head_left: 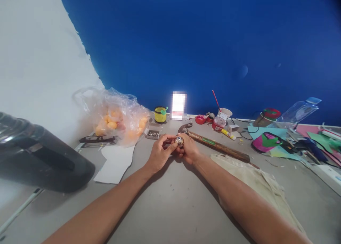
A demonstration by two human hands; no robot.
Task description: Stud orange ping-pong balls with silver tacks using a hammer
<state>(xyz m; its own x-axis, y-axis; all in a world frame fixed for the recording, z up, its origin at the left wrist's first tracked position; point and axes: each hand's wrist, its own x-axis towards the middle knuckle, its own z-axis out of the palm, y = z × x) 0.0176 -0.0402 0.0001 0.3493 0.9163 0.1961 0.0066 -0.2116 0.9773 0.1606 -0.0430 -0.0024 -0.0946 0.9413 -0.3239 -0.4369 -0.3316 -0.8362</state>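
A small round shiny object (179, 141), its surface covered in metallic or jewel-like studs, is held up between my two hands over the grey table. The thumb and fingers of my left hand (161, 152) press on its left side. My right hand (190, 150) curls around it from the right, hiding much of its lower part. Just behind the hands lies a claw hammer (223, 146) with a worn wooden handle, its head close to my right fingers. Left of the hammer head sits a little box (152, 134) of small shiny metal pieces.
A dark bottle (45, 155) leans in at left, near white paper (117, 162), glasses (97, 139) and a plastic bag (119, 116) of orange balls or fruit. A beige cloth (255, 183) lies under my right forearm. Clear bottle (301, 112), coloured paper and craft items fill the right.
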